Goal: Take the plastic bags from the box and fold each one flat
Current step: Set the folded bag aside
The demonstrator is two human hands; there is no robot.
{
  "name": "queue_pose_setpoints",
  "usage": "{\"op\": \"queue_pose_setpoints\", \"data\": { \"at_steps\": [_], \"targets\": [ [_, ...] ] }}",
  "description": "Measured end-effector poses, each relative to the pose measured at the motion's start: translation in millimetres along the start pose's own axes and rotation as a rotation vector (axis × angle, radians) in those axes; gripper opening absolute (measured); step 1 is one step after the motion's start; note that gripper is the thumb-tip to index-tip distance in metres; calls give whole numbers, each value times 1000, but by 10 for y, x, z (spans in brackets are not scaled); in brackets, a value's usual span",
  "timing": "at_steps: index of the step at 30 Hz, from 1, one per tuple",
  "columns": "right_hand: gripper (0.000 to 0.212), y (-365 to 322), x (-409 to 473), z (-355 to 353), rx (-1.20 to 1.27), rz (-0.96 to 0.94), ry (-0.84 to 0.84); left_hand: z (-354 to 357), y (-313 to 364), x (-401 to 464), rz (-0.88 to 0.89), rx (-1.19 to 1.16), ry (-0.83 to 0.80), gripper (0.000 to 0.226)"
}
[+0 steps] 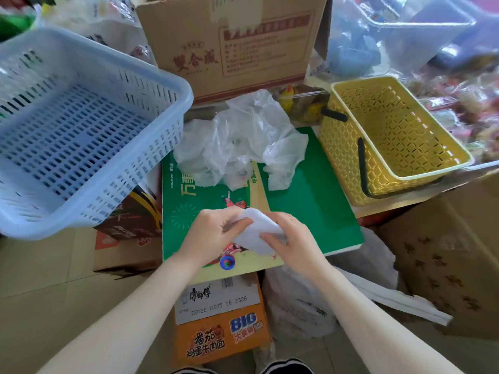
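A small folded white plastic bag [256, 230], a compact flat pad, runs diagonally from upper left to lower right above the flat green printed cardboard box [310, 211]. The left hand [213, 233] and right hand [291, 238] pinch its opposite ends with curled fingers. A crumpled pile of translucent white plastic bags [237, 141] lies on the box's far end.

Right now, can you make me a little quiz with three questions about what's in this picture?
1. True or false: both hands hold the same folded white bag.
2. Which basket stands on the person's right? A) the blue basket B) the yellow basket
3. Fill in: the crumpled clear bags lie on top of the ____ box.

Key: 1 true, the left hand and right hand both pinch it. 2 B. 3 green.
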State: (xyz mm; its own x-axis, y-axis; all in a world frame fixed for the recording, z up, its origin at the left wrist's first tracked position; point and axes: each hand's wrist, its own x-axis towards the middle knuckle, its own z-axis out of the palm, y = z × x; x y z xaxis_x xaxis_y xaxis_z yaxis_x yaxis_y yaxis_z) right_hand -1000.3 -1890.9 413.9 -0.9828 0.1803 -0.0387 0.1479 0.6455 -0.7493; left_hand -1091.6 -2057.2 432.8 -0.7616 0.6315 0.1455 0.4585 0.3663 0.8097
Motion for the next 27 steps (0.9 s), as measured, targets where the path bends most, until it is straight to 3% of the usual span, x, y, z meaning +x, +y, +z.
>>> {"op": "queue_pose_setpoints", "data": {
  "at_steps": [1, 7, 10, 14, 16, 18, 21, 27],
  "targets": [
    [19, -15, -50, -129, 50, 15, 12, 39, 121, 69, 30, -17, 32, 36],
    [27, 156, -220, -1068, 164, 48, 114, 406, 872, 704, 184, -21, 50, 23],
    [6, 221, -168, -1637, 283, 60, 233, 614, 1199, 1054, 283, 54, 128, 27],
    [9, 436, 100, -2299, 374, 147, 529, 904, 1267, 1443, 133, 20, 113, 30],
    [4, 682, 348, -2479, 274, 219, 556, 1063, 1128, 1559, 137, 82, 86, 19],
    [11, 957, 629, -2562, 138, 330, 479, 1206, 979, 1630, 155, 131, 48, 13],
    [10, 1295, 1050, -2531, 124, 580, 225, 1365, 799, 1732, 199, 183, 0, 10],
    [43, 1792, 1555, -2384, -101, 852, -117, 1580, 461, 1871, 147, 198, 29, 14]
  ]
}}
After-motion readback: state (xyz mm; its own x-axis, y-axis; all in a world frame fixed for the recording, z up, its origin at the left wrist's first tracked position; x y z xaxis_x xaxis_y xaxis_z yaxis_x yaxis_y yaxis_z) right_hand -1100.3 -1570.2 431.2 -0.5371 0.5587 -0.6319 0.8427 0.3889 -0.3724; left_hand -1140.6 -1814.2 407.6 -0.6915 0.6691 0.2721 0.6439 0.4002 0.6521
